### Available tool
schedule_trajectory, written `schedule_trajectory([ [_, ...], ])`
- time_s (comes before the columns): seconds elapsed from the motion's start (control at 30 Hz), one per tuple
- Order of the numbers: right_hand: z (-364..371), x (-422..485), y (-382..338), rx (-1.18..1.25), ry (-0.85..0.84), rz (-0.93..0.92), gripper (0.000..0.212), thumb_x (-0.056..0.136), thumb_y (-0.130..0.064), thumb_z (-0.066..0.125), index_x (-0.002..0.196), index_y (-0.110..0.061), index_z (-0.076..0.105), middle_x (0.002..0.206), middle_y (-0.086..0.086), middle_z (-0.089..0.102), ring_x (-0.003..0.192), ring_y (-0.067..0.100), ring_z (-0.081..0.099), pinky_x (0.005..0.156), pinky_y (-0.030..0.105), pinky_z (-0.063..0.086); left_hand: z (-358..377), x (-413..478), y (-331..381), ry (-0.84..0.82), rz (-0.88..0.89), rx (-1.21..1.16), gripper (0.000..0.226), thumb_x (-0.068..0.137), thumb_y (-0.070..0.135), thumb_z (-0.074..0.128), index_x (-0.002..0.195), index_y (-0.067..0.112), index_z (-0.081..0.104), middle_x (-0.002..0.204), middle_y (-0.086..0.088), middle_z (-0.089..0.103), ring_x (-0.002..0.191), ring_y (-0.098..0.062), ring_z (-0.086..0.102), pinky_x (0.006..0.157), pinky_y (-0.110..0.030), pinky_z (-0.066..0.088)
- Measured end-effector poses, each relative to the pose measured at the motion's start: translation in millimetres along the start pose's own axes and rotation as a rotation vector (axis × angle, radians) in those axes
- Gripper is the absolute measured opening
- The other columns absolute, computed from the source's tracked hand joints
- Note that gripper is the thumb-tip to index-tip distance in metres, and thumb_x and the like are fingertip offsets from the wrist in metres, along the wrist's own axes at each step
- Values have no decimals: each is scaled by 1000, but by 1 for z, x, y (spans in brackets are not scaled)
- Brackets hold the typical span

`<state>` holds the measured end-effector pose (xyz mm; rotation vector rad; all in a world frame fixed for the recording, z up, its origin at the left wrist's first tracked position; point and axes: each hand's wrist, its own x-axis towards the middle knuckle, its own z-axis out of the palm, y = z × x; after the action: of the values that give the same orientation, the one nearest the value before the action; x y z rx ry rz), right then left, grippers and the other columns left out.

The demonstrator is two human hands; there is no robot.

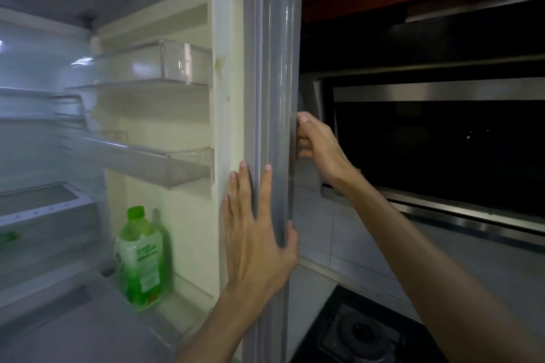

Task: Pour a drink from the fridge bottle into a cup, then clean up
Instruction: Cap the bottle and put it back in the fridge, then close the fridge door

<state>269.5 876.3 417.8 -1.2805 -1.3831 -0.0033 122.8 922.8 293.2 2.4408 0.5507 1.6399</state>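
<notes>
The fridge door (277,74) stands open, its grey edge facing me. A green bottle (141,256) with a green cap and white label stands upright in the lowest door shelf. My left hand (256,233) lies flat against the door's edge, fingers straight, thumb wrapped round the outer side. My right hand (317,147) grips the outer side of the door edge higher up, fingers curled round it. No cup is in view.
Clear door shelves (177,65) hold nothing I can see. The lit fridge interior (38,132) with shelves is at left. A range hood (442,138) hangs at right, above a black gas hob (362,330) and a tiled wall.
</notes>
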Motion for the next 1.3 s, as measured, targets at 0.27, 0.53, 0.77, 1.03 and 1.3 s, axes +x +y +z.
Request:
schedule_trajectory([
  [0.27,61,-8,-44,137,-3,-307,34,100,-18,36,130,-13,49,112,-1,63,97,11,65,73,25,53,-62,-25,-11,180,-53,125,93,83,48,52,158,20,3,166,-9,-5,153,-30,5,119,-58,21],
  [0.53,163,-2,-75,346,-140,-487,51,96,-33,40,145,-26,29,145,12,43,134,27,44,110,57,37,-129,-41,-45,344,-120,194,93,83,49,54,158,28,2,166,-6,-8,153,-26,5,112,-61,31],
  [0.77,261,-2,-107,316,-120,-589,56,98,-36,37,150,-25,19,156,4,24,149,18,19,122,46,16,-195,-50,-93,434,-186,257,84,85,43,52,156,35,8,166,-1,-4,153,-11,3,120,-29,20],
  [1.03,354,7,-133,186,-138,-657,60,98,-44,37,152,-35,14,163,4,5,151,15,3,120,24,4,-263,-59,-158,489,-267,223,70,96,43,46,153,43,7,165,10,12,151,-5,11,120,-16,12],
  [1.3,436,29,-145,29,-128,-731,64,98,-42,48,155,-32,20,164,9,2,151,24,4,120,50,18,-320,-61,-234,542,-335,99,65,96,40,52,154,26,26,155,11,38,142,-9,39,113,-49,39],
])
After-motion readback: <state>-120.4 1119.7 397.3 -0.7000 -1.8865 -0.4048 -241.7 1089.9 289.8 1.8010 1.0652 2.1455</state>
